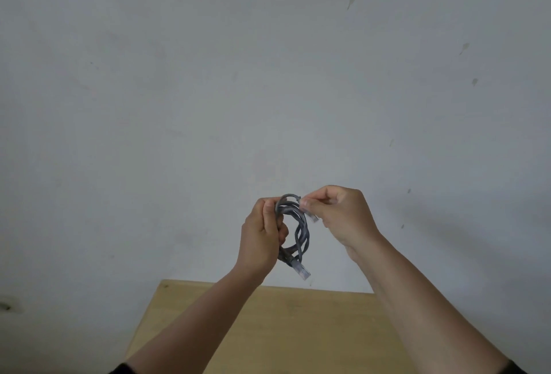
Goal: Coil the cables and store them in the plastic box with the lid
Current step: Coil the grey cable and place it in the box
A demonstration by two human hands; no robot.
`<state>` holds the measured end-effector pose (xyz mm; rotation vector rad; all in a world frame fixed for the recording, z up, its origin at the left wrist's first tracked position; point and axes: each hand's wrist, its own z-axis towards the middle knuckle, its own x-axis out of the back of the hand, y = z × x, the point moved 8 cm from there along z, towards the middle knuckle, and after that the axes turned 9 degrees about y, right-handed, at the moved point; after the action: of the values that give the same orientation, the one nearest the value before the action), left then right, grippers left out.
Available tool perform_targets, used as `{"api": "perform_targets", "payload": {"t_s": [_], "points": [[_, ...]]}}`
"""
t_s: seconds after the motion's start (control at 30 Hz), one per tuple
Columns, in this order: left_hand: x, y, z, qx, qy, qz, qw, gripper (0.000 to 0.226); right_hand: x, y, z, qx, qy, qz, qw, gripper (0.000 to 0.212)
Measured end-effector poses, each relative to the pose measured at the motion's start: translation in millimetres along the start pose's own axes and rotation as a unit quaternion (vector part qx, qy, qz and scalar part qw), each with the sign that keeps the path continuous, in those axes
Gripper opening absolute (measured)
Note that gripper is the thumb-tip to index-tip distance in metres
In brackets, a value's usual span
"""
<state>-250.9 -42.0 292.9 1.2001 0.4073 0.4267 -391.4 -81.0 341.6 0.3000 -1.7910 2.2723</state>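
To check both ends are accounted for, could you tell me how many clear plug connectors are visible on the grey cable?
2. One connector hangs below the left hand, at the bottom of the coiled grey cable; the other connector is pinched by the right hand.

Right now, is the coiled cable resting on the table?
No. The grey cable is held up between left hand and right hand, above the wooden table.

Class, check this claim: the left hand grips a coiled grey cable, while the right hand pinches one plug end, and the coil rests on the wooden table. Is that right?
Not quite. The head view shows the cable held in the air above the table, not resting on it. The left hand does grip the coil, and the right hand pinches a plug end.
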Motion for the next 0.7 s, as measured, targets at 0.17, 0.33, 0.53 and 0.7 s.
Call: {"api": "perform_targets", "payload": {"t_s": [0.17, 0.33, 0.53, 0.7], "points": [[-5.7, -2.1, -3.0, 0.008, -0.012, -0.008, 1.0, 0.037, -7.1, 6.8, -1.5, -0.067, -0.04, 0.056, 0.995, 0.01], [-3.2, -1.9, -2.7, 0.028, 0.012, -0.045, 0.999, 0.036, -7.3, 6.4, -4.7, -0.057, -0.039, 0.061, 0.996, 0.003], [1.5, 0.2, 3.1, 0.034, 0.037, -0.068, 0.996, 0.034, -0.7, 2.7, -11.8, 0.012, -0.001, -0.024, 1.0, 0.016], [5.1, -0.1, 6.0, 0.038, 0.044, -0.085, 0.995, 0.034, -7.5, -7.1, -24.7, 0.085, -0.002, -0.074, 0.994, 0.005]]}}
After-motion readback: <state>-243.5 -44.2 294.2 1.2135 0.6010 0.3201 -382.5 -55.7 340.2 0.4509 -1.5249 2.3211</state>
